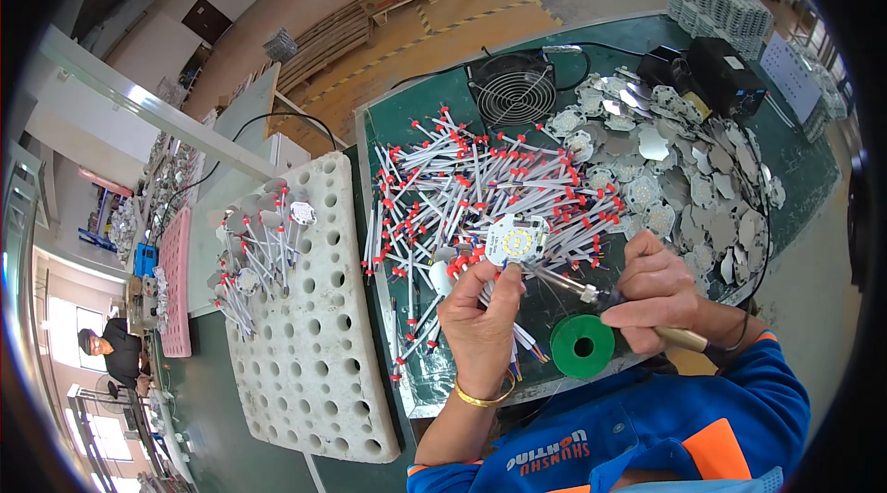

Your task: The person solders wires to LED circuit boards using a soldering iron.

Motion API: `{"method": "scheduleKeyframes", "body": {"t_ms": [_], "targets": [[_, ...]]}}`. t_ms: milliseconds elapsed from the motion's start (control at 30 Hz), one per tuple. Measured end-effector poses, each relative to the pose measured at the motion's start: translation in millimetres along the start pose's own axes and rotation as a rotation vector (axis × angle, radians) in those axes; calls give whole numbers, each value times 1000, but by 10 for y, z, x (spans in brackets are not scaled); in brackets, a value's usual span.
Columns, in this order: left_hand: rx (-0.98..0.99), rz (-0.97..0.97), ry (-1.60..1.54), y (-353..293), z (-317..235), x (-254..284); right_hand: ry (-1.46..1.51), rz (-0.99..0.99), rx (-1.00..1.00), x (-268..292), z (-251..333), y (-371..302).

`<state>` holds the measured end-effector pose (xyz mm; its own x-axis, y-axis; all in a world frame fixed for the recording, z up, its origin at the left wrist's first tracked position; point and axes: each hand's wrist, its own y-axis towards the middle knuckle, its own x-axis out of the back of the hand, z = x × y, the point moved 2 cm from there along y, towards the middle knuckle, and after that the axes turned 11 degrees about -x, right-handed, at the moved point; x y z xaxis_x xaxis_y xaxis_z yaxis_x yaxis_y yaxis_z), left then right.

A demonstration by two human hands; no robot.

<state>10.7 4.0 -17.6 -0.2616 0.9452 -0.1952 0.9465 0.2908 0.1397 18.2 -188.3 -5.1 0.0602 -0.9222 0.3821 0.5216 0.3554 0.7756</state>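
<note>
A round white LED board (515,240) with yellow chips is pinched between the thumb and fingers of my left hand (480,313). My right hand (658,294) grips a soldering iron (684,339), whose metal tip points left to the board's lower edge; whether it touches cannot be made out. Just below the iron lies a green solder spool (582,346), with thin wire near it. A heap of white cables (462,183) with red rings spreads behind my left hand. Some cable ends show beside my left wrist, and I cannot tell whether that hand holds one.
Loose silvery boards (688,170) are piled at the right. A black fan (514,91) and a black box (725,77) stand at the back. Left is a white holed tray (305,345) carrying wired boards. The iron's cord (767,243) curves along the right. Another person (122,350) is far left.
</note>
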Motion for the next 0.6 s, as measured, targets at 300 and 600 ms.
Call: {"method": "scheduleKeyframes", "body": {"t_ms": [300, 600], "targets": [[14, 232, 92, 28, 162, -3, -194, -56, -148, 81, -202, 242], [21, 351, 198, 43, 181, -56, -81, 62, -327, -100, -357, 236]]}}
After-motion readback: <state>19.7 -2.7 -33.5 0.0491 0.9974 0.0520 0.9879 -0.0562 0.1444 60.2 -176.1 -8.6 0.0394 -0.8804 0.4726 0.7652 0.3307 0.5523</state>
